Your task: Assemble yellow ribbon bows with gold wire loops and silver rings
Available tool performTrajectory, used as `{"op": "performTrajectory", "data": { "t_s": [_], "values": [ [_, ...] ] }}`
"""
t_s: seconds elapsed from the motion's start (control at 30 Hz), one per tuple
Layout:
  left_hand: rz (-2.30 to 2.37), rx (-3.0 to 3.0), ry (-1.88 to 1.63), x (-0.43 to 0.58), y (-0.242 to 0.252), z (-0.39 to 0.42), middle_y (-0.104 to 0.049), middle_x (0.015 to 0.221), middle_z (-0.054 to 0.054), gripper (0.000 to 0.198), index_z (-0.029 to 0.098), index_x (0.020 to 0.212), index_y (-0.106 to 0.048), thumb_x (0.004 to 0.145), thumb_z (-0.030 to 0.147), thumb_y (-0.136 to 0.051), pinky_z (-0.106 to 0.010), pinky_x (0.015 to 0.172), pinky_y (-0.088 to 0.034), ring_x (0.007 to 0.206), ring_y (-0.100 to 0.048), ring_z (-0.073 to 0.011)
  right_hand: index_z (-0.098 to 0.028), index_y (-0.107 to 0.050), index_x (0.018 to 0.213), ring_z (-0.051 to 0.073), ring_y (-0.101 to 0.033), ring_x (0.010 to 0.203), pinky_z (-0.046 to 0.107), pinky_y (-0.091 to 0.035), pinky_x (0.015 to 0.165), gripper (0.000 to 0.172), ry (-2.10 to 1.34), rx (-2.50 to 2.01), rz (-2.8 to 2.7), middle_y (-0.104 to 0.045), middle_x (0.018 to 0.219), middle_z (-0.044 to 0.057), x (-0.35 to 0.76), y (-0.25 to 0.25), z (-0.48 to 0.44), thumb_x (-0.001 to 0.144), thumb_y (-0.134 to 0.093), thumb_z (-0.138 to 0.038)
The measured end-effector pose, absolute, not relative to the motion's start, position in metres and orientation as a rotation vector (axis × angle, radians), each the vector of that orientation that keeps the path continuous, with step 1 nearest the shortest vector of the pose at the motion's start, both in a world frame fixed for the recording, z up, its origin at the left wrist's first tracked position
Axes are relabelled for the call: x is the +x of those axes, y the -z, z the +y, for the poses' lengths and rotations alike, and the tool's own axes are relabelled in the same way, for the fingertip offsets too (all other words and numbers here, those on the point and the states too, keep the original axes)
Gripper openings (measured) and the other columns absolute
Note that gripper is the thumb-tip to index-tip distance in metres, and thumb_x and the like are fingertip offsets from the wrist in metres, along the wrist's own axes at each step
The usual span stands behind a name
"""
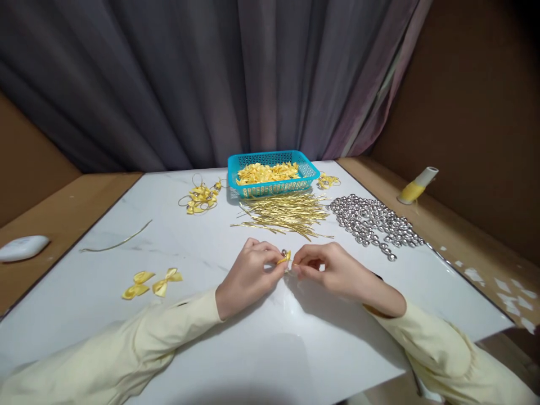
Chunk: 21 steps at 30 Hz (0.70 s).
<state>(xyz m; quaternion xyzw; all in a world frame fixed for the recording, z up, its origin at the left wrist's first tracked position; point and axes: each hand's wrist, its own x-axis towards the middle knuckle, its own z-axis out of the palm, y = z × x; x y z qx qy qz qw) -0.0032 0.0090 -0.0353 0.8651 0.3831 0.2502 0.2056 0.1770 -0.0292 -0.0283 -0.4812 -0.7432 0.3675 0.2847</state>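
Low over the white table, my left hand (253, 275) pinches a small yellow ribbon bow (285, 258) with a silver bell on it. My right hand (333, 270) is closed beside it, thumb and forefinger pinched together near the bow. A thin strand shows between the two hands, and my right fingertips seem to grip its end; most of it is hidden. Two loose yellow bows (137, 285) lie left of my left hand. Just beyond the hands is a spread of gold twist ties (287, 214). Silver bells (375, 219) are heaped to the right.
A turquoise basket (273, 191) of yellow bows stands at the back. Finished-looking bows with cords (202, 198) lie left of it, more bows (328, 180) right. One gold tie (120, 243) lies alone. At the sides are a white object (24, 248) and a yellow thread spool (415, 188).
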Motion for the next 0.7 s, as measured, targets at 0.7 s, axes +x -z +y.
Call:
{"op": "performTrajectory", "data": {
  "t_s": [0.7],
  "values": [
    [0.759, 2.669, -0.614, -0.005, 0.035, 0.003, -0.064, 0.079, -0.002, 0.019, 0.015, 0.069, -0.062, 0.082, 0.017, -0.049, -0.030, 0.074, -0.034, 0.073, -0.054, -0.0140, -0.016, -0.066, 0.073, 0.013, -0.055, 0.065, 0.025, -0.042, 0.058, 0.010, -0.775, -1.312, -1.790, -0.063, 0.072, 0.003, 0.175, 0.036, -0.019, 0.076, -0.057, -0.013]
  ]
}}
